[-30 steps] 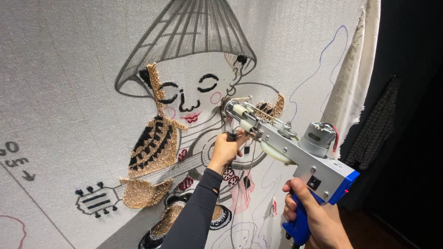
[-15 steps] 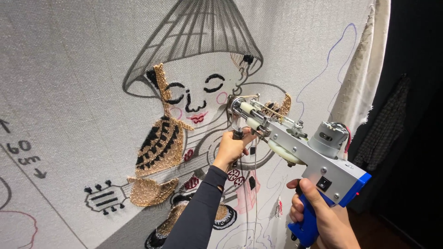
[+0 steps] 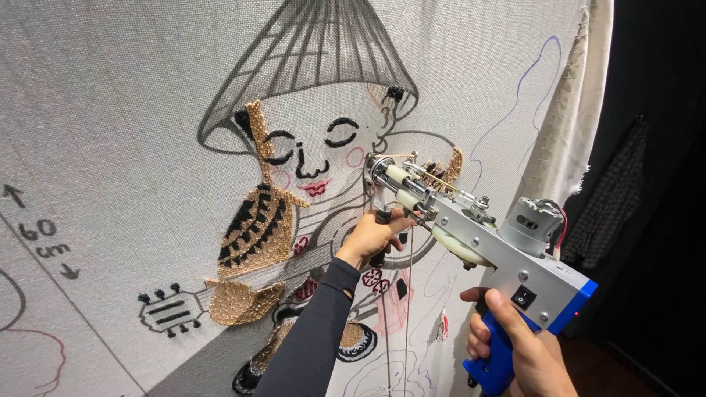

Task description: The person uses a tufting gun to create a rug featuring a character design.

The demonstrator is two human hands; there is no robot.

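Tufting gun (image 3: 485, 242) held against the stretched tufting cloth (image 3: 132, 110), blue grip clenched in the right hand (image 3: 518, 345), front handle grasped by the left hand (image 3: 371, 235), gun shifted slightly rightward along the figure design (image 3: 301, 169) since half a second earlier

The stretched backing cloth (image 3: 110, 95) fills the view, pale grey weave standing upright, its right edge ending in a frayed cream border (image 3: 570, 125). On it sits a drawn figure (image 3: 316, 220): a wide conical hat (image 3: 316, 59) outlined in dark grey, closed black eyes and a red mouth below. Gold tufted yarn (image 3: 254, 231) with black stripes runs down left of the face, and a tan patch (image 3: 239, 300) lies toward the lower edge beside a black instrument head (image 3: 169, 312). Arrows and handwriting (image 3: 40, 231) mark the left edge.
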